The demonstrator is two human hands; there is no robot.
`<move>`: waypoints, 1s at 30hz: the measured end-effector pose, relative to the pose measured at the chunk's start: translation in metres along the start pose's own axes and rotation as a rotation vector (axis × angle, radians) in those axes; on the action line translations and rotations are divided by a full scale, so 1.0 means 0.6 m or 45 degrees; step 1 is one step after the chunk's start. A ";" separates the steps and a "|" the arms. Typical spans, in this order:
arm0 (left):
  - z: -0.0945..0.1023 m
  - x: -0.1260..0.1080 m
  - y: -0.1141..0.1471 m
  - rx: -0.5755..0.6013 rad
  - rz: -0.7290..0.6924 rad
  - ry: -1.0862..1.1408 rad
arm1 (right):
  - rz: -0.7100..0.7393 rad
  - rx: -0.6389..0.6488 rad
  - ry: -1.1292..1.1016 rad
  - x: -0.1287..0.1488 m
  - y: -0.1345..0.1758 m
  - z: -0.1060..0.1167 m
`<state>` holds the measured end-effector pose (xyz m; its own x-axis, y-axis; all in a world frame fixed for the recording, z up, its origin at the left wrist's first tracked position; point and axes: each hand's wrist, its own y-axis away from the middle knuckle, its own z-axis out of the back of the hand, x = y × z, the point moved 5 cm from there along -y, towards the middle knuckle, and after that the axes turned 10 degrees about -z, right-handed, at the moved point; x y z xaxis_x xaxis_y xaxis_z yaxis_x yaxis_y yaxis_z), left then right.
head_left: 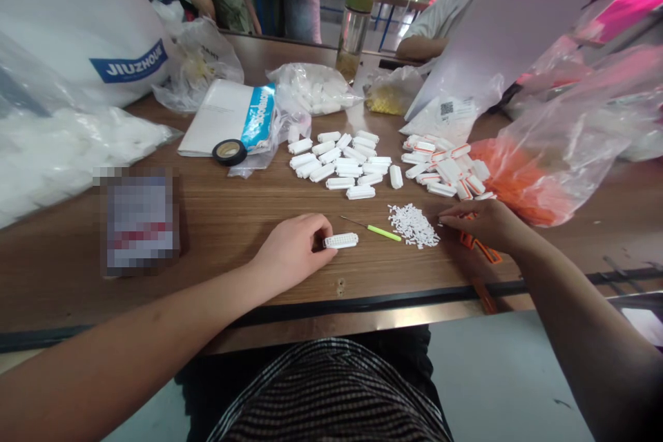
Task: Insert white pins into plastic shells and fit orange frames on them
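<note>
My left hand (295,248) is closed on the end of a white multi-hole connector housing (342,241), its rows of holes facing up. My right hand (481,224) is pinched at the right edge of a heap of tiny white plugs (414,226). A white speck shows at its fingertips; whether it is gripped I cannot tell. Orange strips (484,247) lie partly under that hand. Between the housing and the heap rests a thin pick with a yellow-green handle (384,233). Behind lie a group of white housings (349,162) and another group with orange strips (445,167).
A bag of orange parts (539,183) stands at right, a big bag of white parts (67,152) at left. Black tape (229,151) lies by a booklet (215,117). A bottle (355,34) and bags line the back. A blurred box (139,221) sits left. Other people sit beyond.
</note>
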<state>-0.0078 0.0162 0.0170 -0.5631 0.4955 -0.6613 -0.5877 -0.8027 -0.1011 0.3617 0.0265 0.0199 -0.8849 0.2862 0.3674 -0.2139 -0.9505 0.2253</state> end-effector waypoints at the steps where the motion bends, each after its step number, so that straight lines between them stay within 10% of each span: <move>1: 0.000 0.000 0.000 0.002 0.000 0.002 | 0.014 -0.005 0.016 0.002 0.003 0.000; 10: -0.002 -0.005 0.003 -0.013 -0.005 -0.001 | 0.037 -0.053 0.081 0.101 0.048 0.002; 18: 0.000 -0.009 0.006 0.007 0.004 0.032 | 0.929 0.127 -0.246 0.332 0.139 -0.102; 30: -0.003 -0.006 0.006 -0.008 -0.045 0.018 | 1.005 -0.025 -0.088 0.343 0.140 -0.124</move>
<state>-0.0070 0.0109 0.0179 -0.5339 0.5191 -0.6674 -0.6034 -0.7869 -0.1293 0.1309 -0.0032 0.0472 -0.7508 -0.4671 0.4671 0.4585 -0.8775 -0.1405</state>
